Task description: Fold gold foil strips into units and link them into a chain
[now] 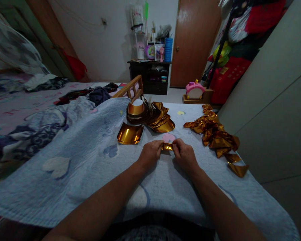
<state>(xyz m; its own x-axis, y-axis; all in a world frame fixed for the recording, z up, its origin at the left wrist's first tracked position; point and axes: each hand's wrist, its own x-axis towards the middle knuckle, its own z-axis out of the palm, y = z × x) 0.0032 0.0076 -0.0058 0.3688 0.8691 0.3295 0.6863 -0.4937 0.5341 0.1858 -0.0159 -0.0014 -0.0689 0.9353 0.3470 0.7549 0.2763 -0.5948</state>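
A small strip of gold foil [167,146] is stretched between my two hands, low over the blue blanket [90,180]. My left hand [151,153] pinches its left end and my right hand [185,154] pinches the right end. Beyond my left hand lies a short stack of curved gold sheets [129,133]. Behind that, a larger pile of gold sheets [162,117] fans out. On the right, crumpled and folded gold pieces [222,140] form a loose heap along the blanket's edge.
Clothes [99,95] and bedding lie on a bed at the left, near a fan [12,47]. A wooden rail [130,87] stands behind the gold pile. Farther back are a dark cabinet [149,87] and a pink toy [195,90]. A pale panel [273,90] borders the right side.
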